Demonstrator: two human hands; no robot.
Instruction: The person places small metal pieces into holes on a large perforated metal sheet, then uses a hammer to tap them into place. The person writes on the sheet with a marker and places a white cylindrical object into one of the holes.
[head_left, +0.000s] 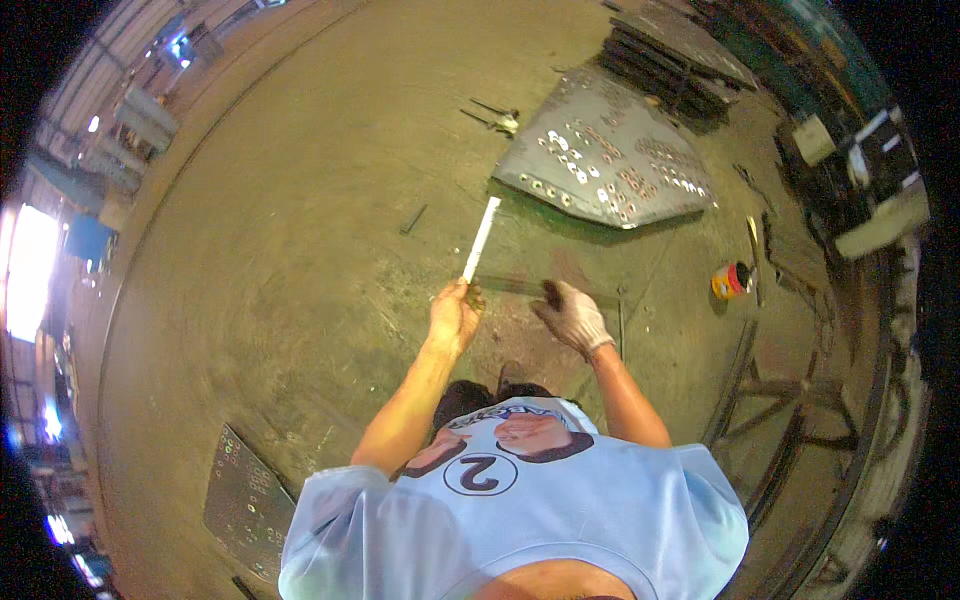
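Observation:
My bare left hand [457,312] is closed around the lower end of a flat, whitish strip [482,240], which looks like a metal ruler. The strip points away from me, its far end near the corner of a large plate. My right hand [575,318] wears a pale knitted glove with dark fingertips. Its fingers are slightly bent and apart, and I see nothing held in them. Just beyond it, a thin dark bar [515,286] lies across the floor between both hands.
The large grey steel plate [575,130], pierced with many holes, lies ahead to the right. Near it are a clamp-like tool [505,122], dark stacked bars [665,75] and a yellow-red can [730,281]. A metal frame [800,400] stands right; another perforated plate [245,500] lies near left.

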